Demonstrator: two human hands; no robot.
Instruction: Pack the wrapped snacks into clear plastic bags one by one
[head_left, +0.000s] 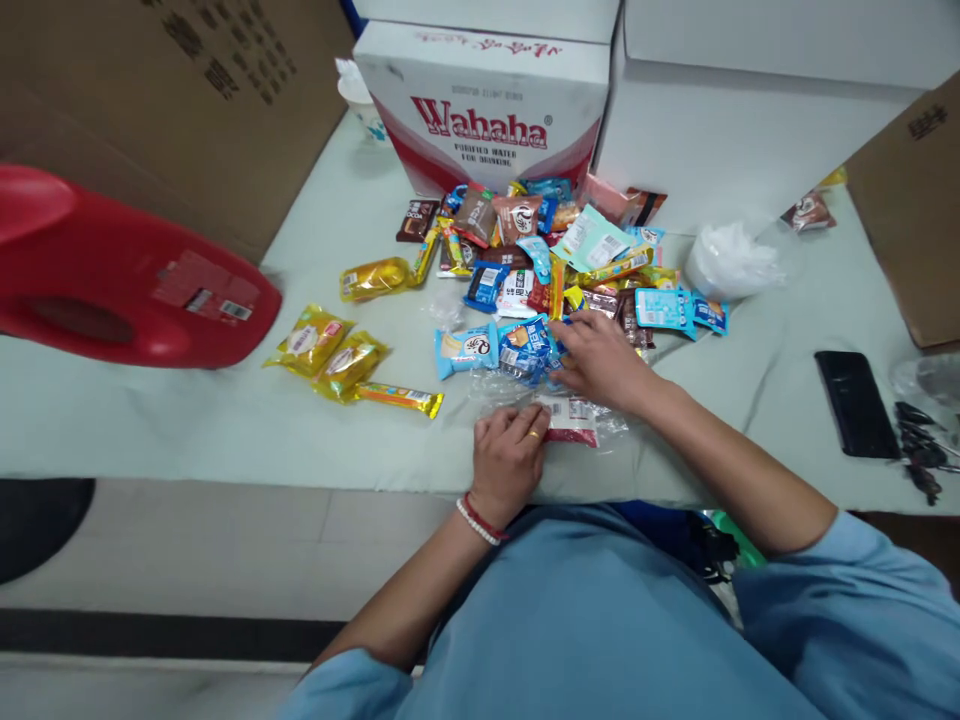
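Observation:
My left hand [511, 455], with a ring and a bracelet at the wrist, rests near the table's front edge. Its closed fingers hold the edge of a clear plastic bag [491, 384], beside a red-and-white packet [571, 420] in the same plastic. Farther right, the thumb and fingers of my right hand [606, 362] close on the right end of a blue snack packet [523, 348]. A light-blue snack packet [466, 350] touches it on the left. Behind both hands spreads a pile of mixed wrapped snacks [517, 218].
Yellow snack packets [309, 340] and a yellow stick packet [401, 398] lie to the left, near a large red plastic container [150, 270]. A Wahaha carton [487, 110] stands behind the pile. Rightward are crumpled white plastic [735, 262], a phone [856, 403] and keys [924, 450].

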